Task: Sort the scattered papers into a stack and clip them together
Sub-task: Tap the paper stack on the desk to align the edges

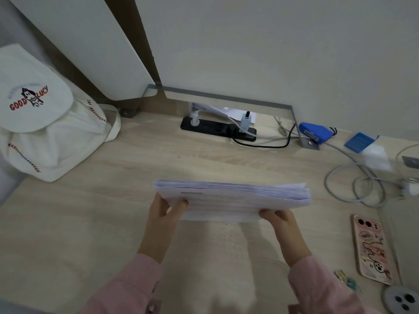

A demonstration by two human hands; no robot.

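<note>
While both hands hold the stack (238,200) over the middle of the desk (108,211), somewhat nearer to its front edge than to its back edge, the step in hand is, as I judge it, to make the sheets even before clipping.

Seen from the head camera, the left hand (163,211) grips the near left corner of the stack. Its thumb lies on the top sheet, and the other fingers are hidden under the paper. The right hand (281,220) holds the near edge toward the right, with its fingers curled round that edge. How far they reach below I cannot tell. The stack is tilted with its far edge higher, and I cannot tell if the near edge touches the desk. At the far right corner of the stack some sheets stick out, so the stack is not yet square.

To do this well, I would loosen the grip a little, stand the stack on one long edge and tap it on the desk, then turn it and tap a short edge. A hard grip would stop the sheets from sliding down. Near the front right corner of the desk, just beside the phone (371,248), lie small coloured things (345,279), perhaps the clips, but they are too blurred to be sure. One hand must pinch the squared stack firmly while the other reaches there, or the sheets may slip apart.
</note>
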